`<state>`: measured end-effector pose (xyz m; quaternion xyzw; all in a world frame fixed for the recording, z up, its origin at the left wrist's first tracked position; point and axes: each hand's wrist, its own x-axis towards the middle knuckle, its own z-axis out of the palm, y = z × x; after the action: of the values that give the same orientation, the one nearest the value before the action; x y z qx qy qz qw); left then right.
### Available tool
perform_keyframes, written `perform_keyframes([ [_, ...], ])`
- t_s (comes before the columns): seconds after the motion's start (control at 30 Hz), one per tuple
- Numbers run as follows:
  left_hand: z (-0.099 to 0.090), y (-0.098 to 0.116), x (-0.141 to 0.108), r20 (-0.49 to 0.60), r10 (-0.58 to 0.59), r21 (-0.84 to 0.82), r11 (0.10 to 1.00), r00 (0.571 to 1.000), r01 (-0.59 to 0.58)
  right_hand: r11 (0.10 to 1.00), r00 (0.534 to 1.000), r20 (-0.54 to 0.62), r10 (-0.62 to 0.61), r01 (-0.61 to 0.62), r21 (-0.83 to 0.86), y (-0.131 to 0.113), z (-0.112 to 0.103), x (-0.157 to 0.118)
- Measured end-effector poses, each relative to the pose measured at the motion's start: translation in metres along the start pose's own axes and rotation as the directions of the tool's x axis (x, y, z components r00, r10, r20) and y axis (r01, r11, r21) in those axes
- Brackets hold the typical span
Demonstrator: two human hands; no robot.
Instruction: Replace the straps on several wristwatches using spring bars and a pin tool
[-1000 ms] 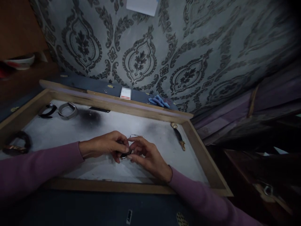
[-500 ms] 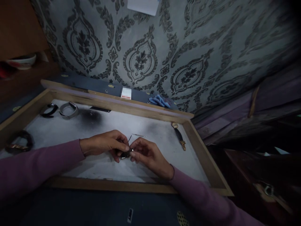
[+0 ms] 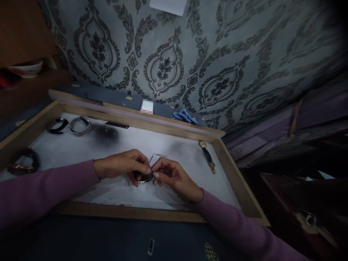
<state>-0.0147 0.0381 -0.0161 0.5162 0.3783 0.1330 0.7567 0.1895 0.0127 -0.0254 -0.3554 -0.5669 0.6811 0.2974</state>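
Note:
Near the middle of a shallow wooden tray, both my hands meet over a small dark watch with a shiny rim. My left hand is closed on its left side, thumb on top. The fingertips of my right hand pinch at its right edge; fingers cover much of the watch. Behind the fingers a thin dark strip sticks up; I cannot tell whether it belongs to the watch. A slim metal tool lies on the white tray floor just beyond my hands.
At the tray's left lie a black-strapped watch, a grey band watch and a dark bracelet-like watch. A gold watch with a black strap lies at the right. A blue cloth sits behind the rear rim.
The view has shifted slightly. My hands stay together on the watch, with the right fingertips moved a little at its edge.

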Motion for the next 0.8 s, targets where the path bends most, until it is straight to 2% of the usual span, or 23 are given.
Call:
perform_keyframes([
  [0.33,0.008,-0.001,0.002,-0.101,-0.019,0.068,0.997,0.995,0.026,1.0,0.999,0.031,0.029,-0.029,0.005,-0.002,0.001,-0.001],
  [0.47,0.004,-0.002,0.0,-0.035,-0.016,0.047,0.999,0.999,0.018,0.999,1.0,0.007,0.028,-0.028,0.016,-0.001,0.002,-0.001],
  [0.57,-0.001,0.001,-0.003,0.037,0.023,0.01,1.0,0.999,-0.024,0.999,0.999,0.011,0.038,-0.038,0.027,-0.002,0.002,-0.001],
  [0.8,-0.005,0.004,-0.004,0.131,0.086,-0.119,0.99,0.988,-0.071,0.997,0.999,0.014,0.031,-0.032,0.071,0.0,-0.002,-0.001],
])
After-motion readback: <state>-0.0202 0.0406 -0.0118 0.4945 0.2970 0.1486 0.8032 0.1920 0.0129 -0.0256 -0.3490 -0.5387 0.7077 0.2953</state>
